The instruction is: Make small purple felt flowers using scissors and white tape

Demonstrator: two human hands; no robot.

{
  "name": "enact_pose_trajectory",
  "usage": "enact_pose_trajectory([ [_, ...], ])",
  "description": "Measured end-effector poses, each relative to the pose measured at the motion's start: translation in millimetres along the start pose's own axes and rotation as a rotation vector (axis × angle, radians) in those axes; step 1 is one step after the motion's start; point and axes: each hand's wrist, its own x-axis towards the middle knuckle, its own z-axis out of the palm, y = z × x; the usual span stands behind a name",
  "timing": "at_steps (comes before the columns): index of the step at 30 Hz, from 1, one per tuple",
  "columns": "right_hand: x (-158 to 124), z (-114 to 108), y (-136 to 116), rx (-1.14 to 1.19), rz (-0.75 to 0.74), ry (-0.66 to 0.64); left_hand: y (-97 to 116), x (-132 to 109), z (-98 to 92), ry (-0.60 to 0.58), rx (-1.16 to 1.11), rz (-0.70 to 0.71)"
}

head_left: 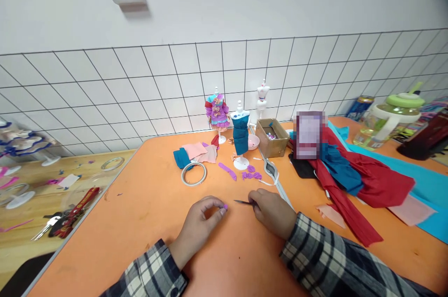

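My left hand (pixel 203 220) pinches a small purple scrap (pixel 225 207), probably crepe paper, between thumb and fingertips. Facing it from the right, my right hand (pixel 271 208) is closed around a slim dark pointed tool (pixel 242 202); its handle is hidden in the fist. The tool's tip points at the scrap but stays apart from it. Beyond the hands lie a purple strip (pixel 227 171) and a purple bow-shaped piece (pixel 251 176). Behind these stands a small dress form (pixel 240 134) wrapped in dark teal, upright on a white base.
A ring of tape (pixel 193 182) lies beside pink pieces (pixel 196 150). Behind stand a dressed purple doll form (pixel 217 113), a bare white form (pixel 262 96) and a cardboard box (pixel 273 143). On the right are a phone (pixel 310 134), red material (pixel 378 178) and a lidded jug (pixel 388 117).
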Motion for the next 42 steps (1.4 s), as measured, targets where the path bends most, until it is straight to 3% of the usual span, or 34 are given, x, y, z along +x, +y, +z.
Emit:
enact_pose_trajectory([
  [6,2,8,-1,0.328,-0.078,0.099,3,2,0.0,0.004,-0.103,-0.050],
  [11,-1,10,-9,0.719,-0.072,-0.072,6,1,1.4,-0.006,-0.226,-0.111],
  [19,-14,-3,-21,0.514,-0.230,-0.031,11,-3,4.0,-0.032,-0.309,-0.108],
  [29,-17,-2,-18,0.469,-0.273,-0.018,9,-5,2.4,-0.118,-0.230,-0.037],
  [38,-14,-6,-17,0.435,-0.333,-0.077,4,-5,1.6,-0.097,-0.233,-0.055],
  [42,-16,-6,-18,0.420,-0.308,-0.061,6,-4,1.0,-0.157,-0.228,-0.092],
])
